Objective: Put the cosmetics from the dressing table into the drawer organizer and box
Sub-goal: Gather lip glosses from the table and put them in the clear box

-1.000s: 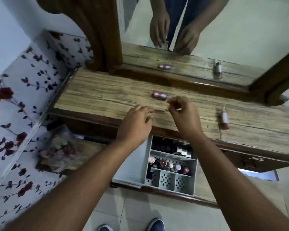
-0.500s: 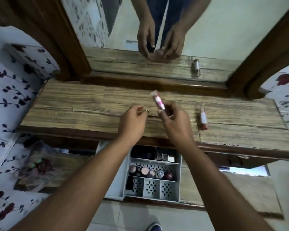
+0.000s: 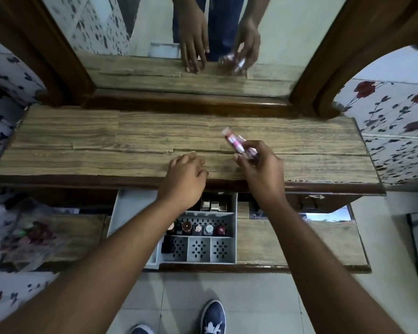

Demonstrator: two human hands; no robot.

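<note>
My right hand (image 3: 261, 171) grips a slim pink-and-white cosmetic tube (image 3: 231, 140) above the wooden dressing table (image 3: 82, 141), its clear cap pointing up and away. A second pinkish piece (image 3: 251, 154) shows between the same fingers, too blurred to name. My left hand (image 3: 184, 179) hovers at the table's front edge, fingers loosely curled, holding nothing. Below, the open drawer (image 3: 287, 239) holds a grey organizer (image 3: 235, 237) with a row of several lipsticks (image 3: 198, 229) and three bare front cells. A white box (image 3: 130, 213) adjoins the organizer's left side.
A mirror (image 3: 203, 75) in a dark wooden frame stands behind the table and reflects both hands. A crumpled plastic bag of small items (image 3: 29, 235) lies on a lower shelf at the left. My blue shoes (image 3: 212, 314) stand on the tiled floor.
My right hand picked the tube off the table and moved right with it. The small bottle that lay at the right no longer lies on the table. My left hand stayed at the front edge.
</note>
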